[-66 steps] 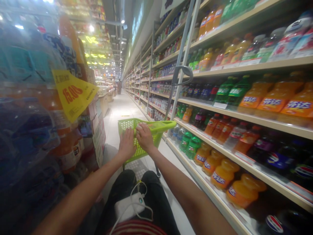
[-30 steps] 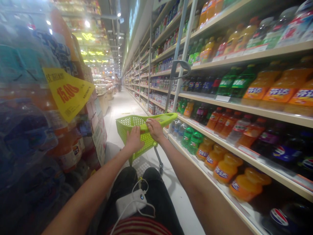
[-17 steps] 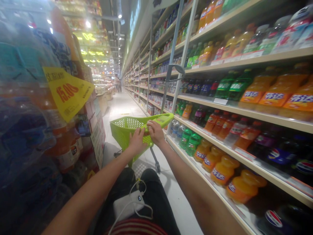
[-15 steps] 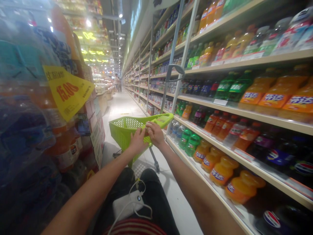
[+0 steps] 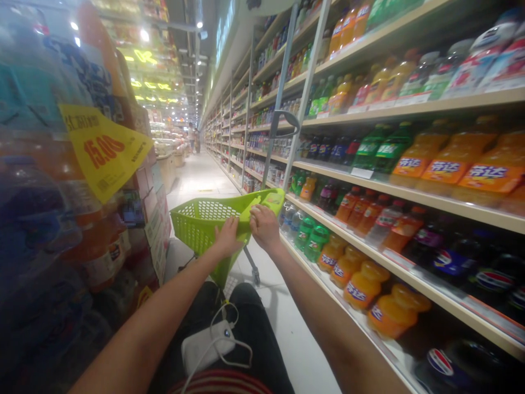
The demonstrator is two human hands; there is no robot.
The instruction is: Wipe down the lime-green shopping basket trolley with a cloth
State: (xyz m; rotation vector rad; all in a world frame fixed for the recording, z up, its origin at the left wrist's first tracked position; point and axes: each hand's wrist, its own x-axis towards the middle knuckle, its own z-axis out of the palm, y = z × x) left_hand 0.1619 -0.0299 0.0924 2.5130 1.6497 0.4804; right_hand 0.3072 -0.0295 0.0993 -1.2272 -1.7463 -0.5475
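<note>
A lime-green wheeled shopping basket (image 5: 192, 219) stands tilted in front of my knees, its long grey pull handle (image 5: 270, 142) rising on the right. My left hand (image 5: 228, 238) lies against the near side of the basket, fingers stretched toward the rim and thumb apart. Beside it, my right hand (image 5: 266, 225) has its fingers curled over the rim near the handle's end. A small gap separates the two hands. On my lap rests a white power bank (image 5: 205, 347) with a white cable (image 5: 246, 350) looped over it.
Shelves of bottled drinks run along the right, with orange soda bottles (image 5: 361, 287) low down. Stacked drink packs and a yellow price sign (image 5: 102, 150) stand close on the left. A tiled aisle (image 5: 197, 169) leads ahead, where people (image 5: 193, 137) are seen far off.
My hands have moved apart: the left slid slightly left and down, while the right shifted slightly right. The basket and shelves sit a little further left in view.
</note>
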